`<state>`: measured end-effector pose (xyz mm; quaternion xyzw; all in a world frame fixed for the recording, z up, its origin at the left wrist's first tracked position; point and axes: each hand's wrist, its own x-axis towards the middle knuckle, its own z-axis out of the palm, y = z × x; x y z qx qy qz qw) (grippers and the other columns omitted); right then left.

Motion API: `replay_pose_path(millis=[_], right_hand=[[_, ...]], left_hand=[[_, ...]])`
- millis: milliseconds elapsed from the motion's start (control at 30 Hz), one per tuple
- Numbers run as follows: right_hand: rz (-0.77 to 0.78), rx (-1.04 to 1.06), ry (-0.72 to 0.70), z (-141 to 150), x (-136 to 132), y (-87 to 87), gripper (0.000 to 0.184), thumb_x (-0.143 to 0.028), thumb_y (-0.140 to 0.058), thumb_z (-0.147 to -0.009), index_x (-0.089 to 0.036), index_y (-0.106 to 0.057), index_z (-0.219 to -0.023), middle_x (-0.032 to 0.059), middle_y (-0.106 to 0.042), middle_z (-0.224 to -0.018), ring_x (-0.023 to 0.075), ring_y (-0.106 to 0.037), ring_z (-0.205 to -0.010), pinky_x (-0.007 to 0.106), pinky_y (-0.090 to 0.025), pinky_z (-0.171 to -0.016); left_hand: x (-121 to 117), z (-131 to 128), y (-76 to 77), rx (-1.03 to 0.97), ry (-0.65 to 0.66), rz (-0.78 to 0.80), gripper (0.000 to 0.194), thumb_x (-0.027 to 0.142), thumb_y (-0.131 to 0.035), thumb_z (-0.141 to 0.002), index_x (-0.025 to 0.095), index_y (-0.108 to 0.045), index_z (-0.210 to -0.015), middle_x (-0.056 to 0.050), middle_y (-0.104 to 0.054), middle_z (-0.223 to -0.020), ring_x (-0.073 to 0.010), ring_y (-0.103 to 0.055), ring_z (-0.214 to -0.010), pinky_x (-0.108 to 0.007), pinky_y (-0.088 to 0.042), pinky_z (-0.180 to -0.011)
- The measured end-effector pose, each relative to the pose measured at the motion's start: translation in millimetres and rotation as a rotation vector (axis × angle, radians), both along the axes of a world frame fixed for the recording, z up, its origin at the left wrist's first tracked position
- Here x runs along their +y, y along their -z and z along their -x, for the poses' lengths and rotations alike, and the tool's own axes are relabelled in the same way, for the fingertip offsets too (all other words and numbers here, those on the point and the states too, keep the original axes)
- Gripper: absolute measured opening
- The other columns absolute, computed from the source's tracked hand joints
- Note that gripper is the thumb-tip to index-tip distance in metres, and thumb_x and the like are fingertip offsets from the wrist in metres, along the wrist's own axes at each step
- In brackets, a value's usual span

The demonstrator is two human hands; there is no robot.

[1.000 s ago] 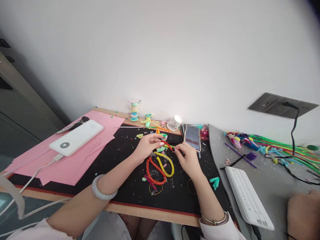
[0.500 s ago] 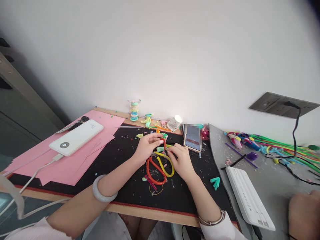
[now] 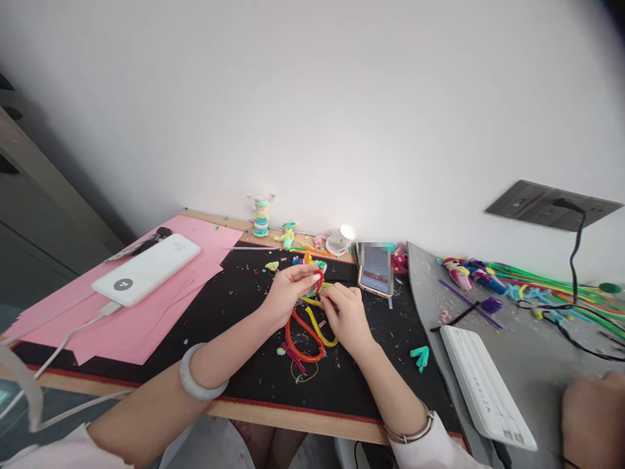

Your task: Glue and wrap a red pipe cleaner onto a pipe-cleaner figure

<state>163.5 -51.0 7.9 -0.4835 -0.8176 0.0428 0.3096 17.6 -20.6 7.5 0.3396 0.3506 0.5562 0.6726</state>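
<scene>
My left hand (image 3: 288,293) and my right hand (image 3: 344,316) meet over a black mat (image 3: 234,326). Both pinch the upper end of a red pipe cleaner (image 3: 299,339), which is bent into a small arch between the fingertips and loops down on the mat. A yellow pipe cleaner (image 3: 322,329) loops beside it, partly under my right hand. A white bangle sits on my left wrist, a metal one on my right.
Pink paper (image 3: 97,312) with a white power bank (image 3: 146,268) lies left. A phone (image 3: 375,270), a paper cup (image 3: 340,240) and small craft figures (image 3: 261,215) stand behind. A white keyboard (image 3: 483,384), pipe cleaners (image 3: 547,286) and another person's hand (image 3: 593,417) are right.
My right hand has moved left toward my left hand, bending the straight red end into a tight arch. The camera view shifted slightly.
</scene>
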Motion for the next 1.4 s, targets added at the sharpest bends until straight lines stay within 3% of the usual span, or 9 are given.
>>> replay_pose_path(millis=[233, 700, 900, 1100, 1233, 1400], right_hand=[[-0.018, 0.098, -0.016, 4, 0, 6.0, 0.017, -0.016, -0.048, -0.088, -0.018, -0.061, -0.077, 0.0020, -0.066, -0.074, 0.0139, -0.059, -0.072, 0.029, -0.029, -0.069], [0.048, 0.140, 0.006, 8, 1, 8.8, 0.022, -0.020, -0.052, -0.086, -0.019, -0.062, -0.066, -0.0007, -0.065, -0.058, 0.0130, -0.057, -0.055, 0.029, -0.032, -0.066], [0.095, 0.196, -0.034, 7, 0, 3.8, 0.014, -0.019, -0.053, -0.085, -0.021, -0.066, -0.079, -0.0004, -0.068, -0.068, 0.0146, -0.060, -0.063, 0.028, -0.038, -0.070], [0.149, 0.412, 0.016, -1, -1, -1.1, 0.017, -0.020, -0.050, -0.085, -0.019, -0.065, -0.091, 0.0037, -0.068, -0.085, 0.0150, -0.060, -0.071, 0.025, -0.044, -0.068], [0.157, 0.485, 0.110, -4, 1, -0.2, 0.013, -0.021, -0.049, -0.083, -0.017, -0.060, -0.076, 0.0014, -0.061, -0.071, 0.0133, -0.053, -0.062, 0.023, -0.042, -0.060], [0.230, 0.475, 0.135, -6, 1, 1.2, 0.031, -0.023, -0.044, -0.085, -0.018, -0.046, -0.055, -0.0034, -0.046, -0.052, 0.0101, -0.042, -0.050, 0.021, -0.033, -0.050]], left_hand=[[-5, -2, -0.9, -0.112, 0.037, -0.005, 0.022, 0.018, -0.077, -0.063, 0.014, -0.069, -0.083, -0.002, -0.069, -0.078, -0.0142, -0.066, -0.073, -0.030, -0.049, -0.079], [-6, -7, 1.0, -0.054, 0.049, -0.068, 0.020, 0.019, -0.076, -0.065, 0.015, -0.069, -0.084, -0.001, -0.064, -0.078, -0.0075, -0.055, -0.062, -0.021, -0.044, -0.060], [-2, -3, 1.3, -0.088, 0.041, -0.088, 0.020, 0.017, -0.075, -0.066, 0.014, -0.069, -0.084, 0.001, -0.061, -0.071, -0.0048, -0.050, -0.056, -0.019, -0.042, -0.058], [7, 4, 4.1, -0.162, 0.049, -0.045, 0.023, 0.016, -0.076, -0.064, 0.015, -0.069, -0.085, 0.001, -0.061, -0.068, -0.0042, -0.048, -0.052, -0.020, -0.044, -0.056], [10, 6, 5.4, -0.184, 0.063, -0.014, 0.025, 0.015, -0.077, -0.062, 0.015, -0.069, -0.086, 0.002, -0.061, -0.068, -0.0034, -0.047, -0.051, -0.019, -0.045, -0.054], [9, 7, 3.1, -0.182, 0.088, 0.021, 0.025, 0.016, -0.077, -0.063, 0.015, -0.068, -0.086, 0.003, -0.059, -0.066, -0.0030, -0.045, -0.050, -0.018, -0.044, -0.050]])
